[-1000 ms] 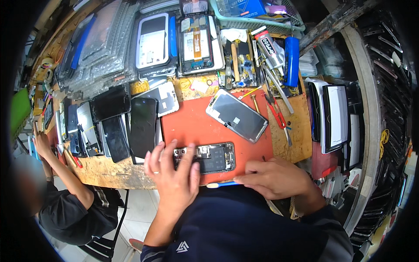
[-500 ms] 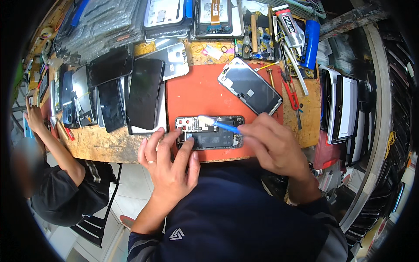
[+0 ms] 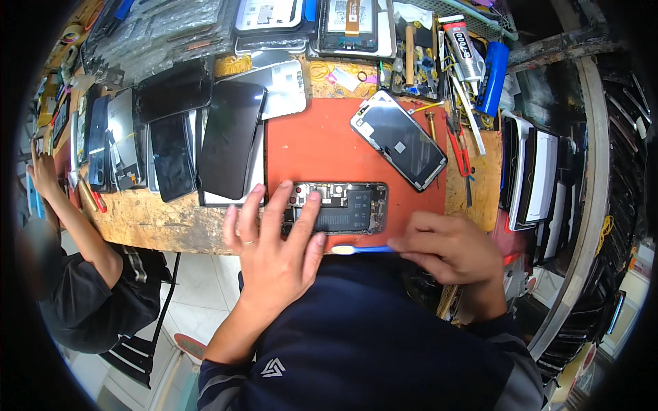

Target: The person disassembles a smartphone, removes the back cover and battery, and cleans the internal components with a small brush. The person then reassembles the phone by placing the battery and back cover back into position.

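Note:
An opened phone body (image 3: 340, 218) lies sideways on the orange-red mat (image 3: 308, 147), its battery and inner parts showing. Over the phone's left end, my left hand (image 3: 277, 229) is spread open, with fingertips resting on it near the camera lenses. A blue toothbrush (image 3: 363, 249) with pale bristles is pinched in my right hand (image 3: 449, 246). Its head is at the mat's front edge, just below the phone and apart from it. Further back on the mat, a detached phone screen (image 3: 399, 140) lies slanted.
Several dark phones and screens (image 3: 233, 140) are piled on the left. Red-handled pliers (image 3: 457, 147), a glue tube (image 3: 461, 51) and a blue cylinder (image 3: 492, 79) are at the right. Wrapped panels (image 3: 164, 41) stand at the back. Another person (image 3: 96, 288) sits at the left.
The toothbrush has come off the phone's upper part, down toward me to the mat's front edge. My left index finger has shifted up over the phone's inner parts.

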The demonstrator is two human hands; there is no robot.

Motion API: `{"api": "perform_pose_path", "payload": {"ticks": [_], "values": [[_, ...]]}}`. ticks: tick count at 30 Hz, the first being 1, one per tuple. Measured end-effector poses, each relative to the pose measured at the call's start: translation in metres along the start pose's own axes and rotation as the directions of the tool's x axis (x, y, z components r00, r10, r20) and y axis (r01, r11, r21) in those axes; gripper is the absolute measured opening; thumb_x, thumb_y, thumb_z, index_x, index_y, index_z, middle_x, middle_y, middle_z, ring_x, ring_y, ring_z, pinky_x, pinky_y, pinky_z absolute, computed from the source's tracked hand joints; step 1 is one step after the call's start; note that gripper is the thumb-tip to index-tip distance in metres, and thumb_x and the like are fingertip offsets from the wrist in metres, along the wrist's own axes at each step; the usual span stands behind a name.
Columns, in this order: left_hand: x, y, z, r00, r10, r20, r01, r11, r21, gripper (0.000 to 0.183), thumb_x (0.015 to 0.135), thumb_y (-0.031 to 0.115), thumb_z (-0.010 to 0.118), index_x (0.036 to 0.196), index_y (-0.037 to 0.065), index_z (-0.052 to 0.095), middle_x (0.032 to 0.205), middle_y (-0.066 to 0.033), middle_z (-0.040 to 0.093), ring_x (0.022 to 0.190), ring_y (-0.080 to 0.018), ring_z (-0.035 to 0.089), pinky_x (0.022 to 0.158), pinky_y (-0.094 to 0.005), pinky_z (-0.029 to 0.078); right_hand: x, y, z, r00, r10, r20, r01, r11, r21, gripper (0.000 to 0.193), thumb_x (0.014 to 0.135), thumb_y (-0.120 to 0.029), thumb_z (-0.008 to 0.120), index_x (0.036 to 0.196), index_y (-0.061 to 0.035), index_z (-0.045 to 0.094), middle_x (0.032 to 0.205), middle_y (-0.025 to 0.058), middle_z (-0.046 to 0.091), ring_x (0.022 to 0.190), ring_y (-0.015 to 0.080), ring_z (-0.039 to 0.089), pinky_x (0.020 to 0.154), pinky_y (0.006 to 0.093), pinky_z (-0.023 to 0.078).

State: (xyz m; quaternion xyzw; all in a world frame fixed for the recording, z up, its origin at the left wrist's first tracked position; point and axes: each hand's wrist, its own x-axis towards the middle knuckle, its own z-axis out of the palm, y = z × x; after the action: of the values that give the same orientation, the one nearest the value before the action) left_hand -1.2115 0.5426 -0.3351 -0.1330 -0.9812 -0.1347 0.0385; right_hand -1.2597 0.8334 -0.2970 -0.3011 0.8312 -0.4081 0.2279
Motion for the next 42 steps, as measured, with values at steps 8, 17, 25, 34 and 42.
{"api": "perform_pose_path", "payload": {"ticks": [8, 17, 25, 34, 42], "values": [[0.008, 0.011, 0.003, 0.992, 0.116, 0.047, -0.120, 0.987, 0.105, 0.053, 0.097, 0.036, 0.067, 0.144, 0.014, 0.067, 0.156, -0.0165, 0.052, 0.151, -0.0393, 0.037, 0.124, -0.0600, 0.019, -0.009, 0.001, -0.010, 0.934, 0.058, -0.354, -0.060, 0.998, 0.006, 0.027, 0.090, 0.005, 0.075, 0.117, 0.0046, 0.074, 0.091, 0.0130, 0.067, 0.079, 0.0233, 0.066, 0.068, 0.0335, 0.051], [0.007, 0.015, 0.005, 0.996, 0.085, 0.028, -0.088, 0.991, 0.101, 0.052, 0.097, 0.035, 0.067, 0.145, 0.014, 0.067, 0.152, -0.0189, 0.053, 0.151, -0.0392, 0.036, 0.124, -0.0590, 0.019, 0.002, -0.005, 0.003, 0.895, 0.032, -0.444, -0.033, 0.999, 0.004, 0.027, 0.090, 0.004, 0.076, 0.116, 0.0048, 0.075, 0.093, 0.0144, 0.069, 0.081, 0.0234, 0.067, 0.070, 0.0329, 0.052], [0.007, 0.016, 0.005, 0.997, 0.072, 0.036, -0.075, 0.992, 0.105, 0.052, 0.097, 0.036, 0.067, 0.145, 0.015, 0.067, 0.153, -0.0196, 0.051, 0.151, -0.0395, 0.035, 0.124, -0.0590, 0.018, 0.004, -0.003, 0.005, 0.895, 0.019, -0.447, -0.006, 1.000, 0.030, 0.026, 0.090, 0.004, 0.076, 0.117, 0.0046, 0.075, 0.095, 0.0148, 0.069, 0.083, 0.0246, 0.067, 0.072, 0.0331, 0.053], [0.006, 0.013, 0.002, 0.997, 0.031, 0.064, -0.038, 0.993, 0.111, 0.062, 0.095, 0.043, 0.070, 0.151, 0.016, 0.062, 0.158, -0.0199, 0.048, 0.152, -0.0400, 0.034, 0.126, -0.0589, 0.015, -0.002, 0.004, 0.009, 0.893, 0.038, -0.448, -0.011, 0.998, 0.061, 0.025, 0.093, 0.001, 0.075, 0.117, 0.0040, 0.074, 0.096, 0.0140, 0.068, 0.083, 0.0242, 0.067, 0.073, 0.0327, 0.052], [0.007, 0.011, 0.001, 0.996, 0.054, 0.068, -0.062, 0.991, 0.118, 0.058, 0.096, 0.040, 0.068, 0.149, 0.015, 0.064, 0.157, -0.0207, 0.048, 0.152, -0.0396, 0.033, 0.126, -0.0590, 0.014, 0.002, 0.006, 0.010, 0.903, 0.024, -0.430, -0.009, 0.999, 0.037, 0.026, 0.093, 0.000, 0.075, 0.119, 0.0027, 0.074, 0.096, 0.0130, 0.067, 0.082, 0.0230, 0.066, 0.071, 0.0325, 0.052]]}}
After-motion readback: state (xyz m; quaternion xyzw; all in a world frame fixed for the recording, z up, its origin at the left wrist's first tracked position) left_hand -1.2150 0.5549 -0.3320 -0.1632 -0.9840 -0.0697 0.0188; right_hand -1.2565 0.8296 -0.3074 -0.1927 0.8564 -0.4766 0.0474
